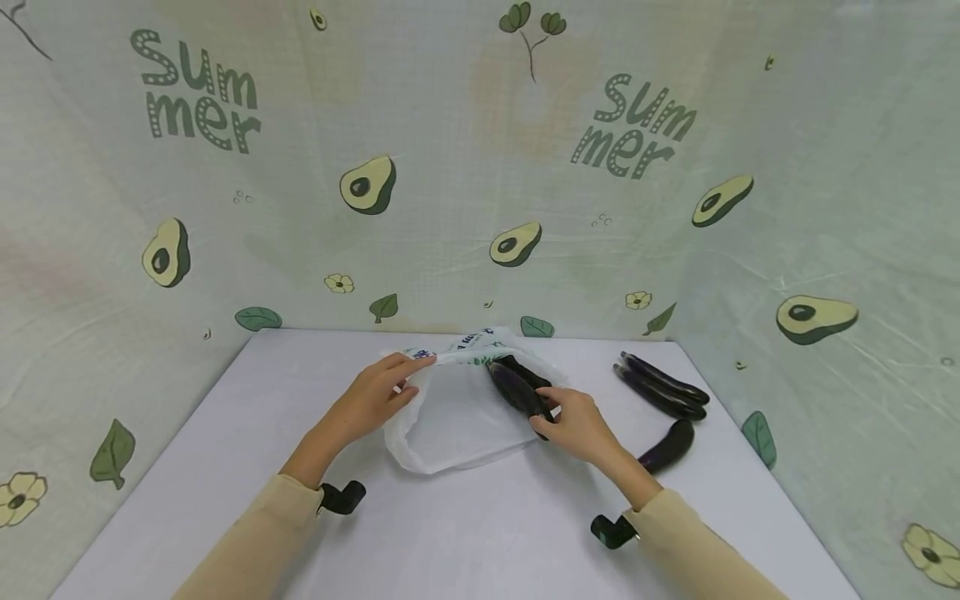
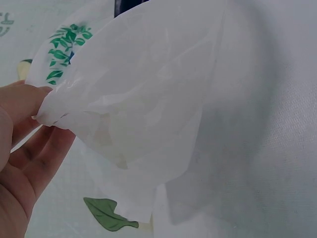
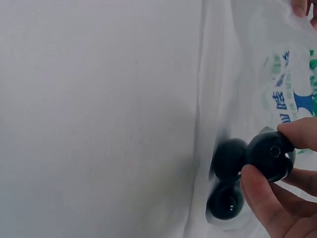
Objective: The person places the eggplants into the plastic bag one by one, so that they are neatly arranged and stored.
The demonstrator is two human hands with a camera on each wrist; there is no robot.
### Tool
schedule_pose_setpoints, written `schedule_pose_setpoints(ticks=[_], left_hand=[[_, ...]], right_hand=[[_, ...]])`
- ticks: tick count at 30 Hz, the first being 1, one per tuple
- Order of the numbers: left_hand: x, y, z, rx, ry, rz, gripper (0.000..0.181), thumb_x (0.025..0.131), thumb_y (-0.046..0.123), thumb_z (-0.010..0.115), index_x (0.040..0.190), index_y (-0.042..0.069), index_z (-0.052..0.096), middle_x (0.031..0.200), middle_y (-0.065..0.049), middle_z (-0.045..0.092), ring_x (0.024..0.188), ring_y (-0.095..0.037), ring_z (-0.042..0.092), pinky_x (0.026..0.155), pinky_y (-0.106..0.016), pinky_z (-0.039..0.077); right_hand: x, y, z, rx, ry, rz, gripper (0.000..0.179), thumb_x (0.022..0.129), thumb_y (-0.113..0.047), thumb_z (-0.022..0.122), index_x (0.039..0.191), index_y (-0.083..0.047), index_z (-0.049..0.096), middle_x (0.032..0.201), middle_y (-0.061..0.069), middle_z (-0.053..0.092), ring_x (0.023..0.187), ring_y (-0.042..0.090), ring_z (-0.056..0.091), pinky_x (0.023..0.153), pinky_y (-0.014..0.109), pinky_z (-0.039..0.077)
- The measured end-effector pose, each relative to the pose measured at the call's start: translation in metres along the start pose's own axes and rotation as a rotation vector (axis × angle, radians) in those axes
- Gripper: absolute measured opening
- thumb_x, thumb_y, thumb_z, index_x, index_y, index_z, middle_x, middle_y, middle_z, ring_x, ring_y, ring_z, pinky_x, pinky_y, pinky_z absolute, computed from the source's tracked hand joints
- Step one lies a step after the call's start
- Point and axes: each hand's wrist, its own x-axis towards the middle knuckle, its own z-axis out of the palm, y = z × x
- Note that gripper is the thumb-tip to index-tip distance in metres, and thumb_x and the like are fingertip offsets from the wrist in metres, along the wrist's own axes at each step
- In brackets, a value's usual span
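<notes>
A thin white plastic bag [image 1: 457, 417] with green leaf print and blue lettering lies mid-table, its mouth held up. My left hand [image 1: 371, 396] pinches the bag's rim between thumb and fingers, plainest in the left wrist view, where the film [image 2: 143, 89] stretches away from the fingertips. With thumb and fingertips, my right hand [image 1: 576, 423] grips a dark purple eggplant [image 1: 516, 388] by its rounded end, the stem end pointing into the bag. Two other eggplants lie beside it in the bag: one [image 3: 230, 159] right against it, another [image 3: 226, 201] below in the right wrist view.
Two long eggplants [image 1: 663, 392] lie side by side at the table's right. A third eggplant [image 1: 667, 447] is nearer, partly hidden by my right forearm. A printed curtain [image 1: 450, 275] borders the white table [image 1: 465, 550] at the back and sides.
</notes>
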Motion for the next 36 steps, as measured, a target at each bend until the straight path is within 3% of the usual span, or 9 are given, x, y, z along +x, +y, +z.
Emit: schedule_pose_setpoints(ticks=[13, 23, 30, 36], left_hand=[[0.0, 0.0, -0.002, -0.01, 0.01, 0.008, 0.062, 0.097, 0.0, 0.076, 0.154, 0.019, 0.059, 0.112, -0.001, 0.064, 0.09, -0.012, 0.059, 0.072, -0.025, 0.053], [0.001, 0.001, -0.003, -0.006, 0.012, 0.016, 0.063, 0.096, 0.0, 0.076, 0.154, 0.02, 0.059, 0.111, 0.0, 0.063, 0.089, -0.012, 0.058, 0.072, -0.025, 0.054], [0.0, 0.001, -0.003, 0.004, 0.023, 0.029, 0.063, 0.096, 0.0, 0.077, 0.154, 0.019, 0.059, 0.112, 0.0, 0.064, 0.088, -0.011, 0.058, 0.072, -0.025, 0.053], [0.0, 0.003, -0.003, -0.002, 0.013, 0.025, 0.062, 0.096, 0.001, 0.077, 0.153, 0.019, 0.06, 0.113, -0.001, 0.064, 0.089, -0.012, 0.058, 0.072, -0.025, 0.054]], right_hand=[[0.017, -0.011, 0.026, 0.039, 0.025, -0.011, 0.048, 0.088, -0.016, 0.083, 0.131, 0.002, 0.072, 0.099, 0.01, 0.075, 0.072, 0.012, 0.063, 0.066, 0.032, 0.054], [0.019, -0.01, 0.036, 0.043, 0.027, 0.008, 0.048, 0.09, -0.016, 0.083, 0.132, 0.004, 0.071, 0.109, 0.017, 0.075, 0.1, 0.03, 0.072, 0.086, 0.05, 0.06], [0.027, -0.006, 0.046, 0.032, 0.025, 0.006, 0.049, 0.092, -0.018, 0.082, 0.134, 0.004, 0.069, 0.115, 0.018, 0.073, 0.104, 0.029, 0.069, 0.091, 0.05, 0.058], [0.028, -0.008, 0.054, 0.032, 0.052, 0.006, 0.047, 0.089, -0.015, 0.083, 0.131, 0.005, 0.071, 0.11, 0.017, 0.073, 0.099, 0.028, 0.068, 0.089, 0.05, 0.057]])
